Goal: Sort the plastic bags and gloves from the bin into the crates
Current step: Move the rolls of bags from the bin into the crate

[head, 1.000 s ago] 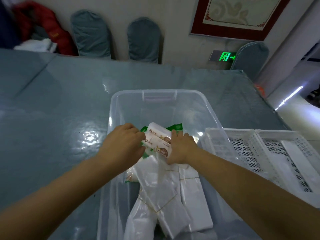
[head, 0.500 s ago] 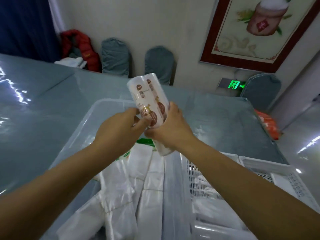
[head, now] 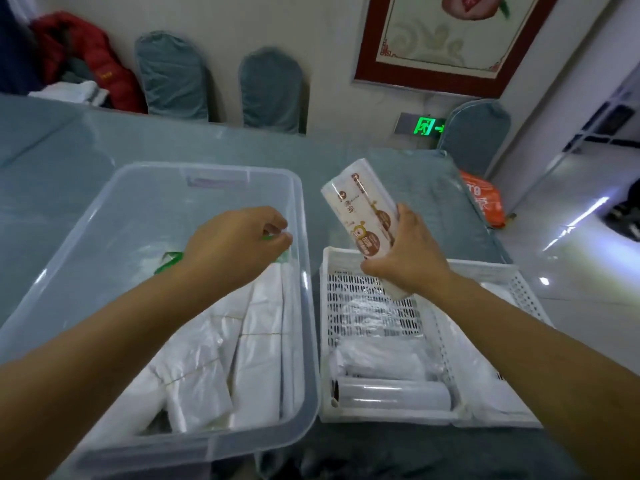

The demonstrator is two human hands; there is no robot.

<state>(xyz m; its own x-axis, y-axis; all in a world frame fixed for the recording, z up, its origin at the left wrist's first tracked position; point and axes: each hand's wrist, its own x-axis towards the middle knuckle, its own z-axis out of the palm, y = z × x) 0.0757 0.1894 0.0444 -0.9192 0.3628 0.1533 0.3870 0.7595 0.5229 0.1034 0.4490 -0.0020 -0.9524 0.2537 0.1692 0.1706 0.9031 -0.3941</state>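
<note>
My right hand (head: 405,258) grips a white printed pack of plastic bags (head: 360,209), tilted up over the far end of the white perforated crate (head: 349,258). Inside that crate lie clear bag bundles (head: 377,358) and a roll (head: 391,393). My left hand (head: 235,247) hovers over the clear plastic bin (head: 104,216) with its fingers curled loosely; whether they pinch anything I cannot tell. White folded bag bundles (head: 256,344) tied with bands fill the near part of the bin, and a green-printed packet (head: 169,261) lies partly hidden under my left wrist.
A second white crate (head: 519,282) adjoins the first on the right, mostly behind my right arm. The grey-blue table (head: 69,143) runs far back to covered chairs (head: 270,88). An orange bag (head: 481,199) sits off the table's right corner.
My left hand has let go of the printed pack. My right hand has carried it alone from above the bin rightward over the white crate. The left hand stays over the bin.
</note>
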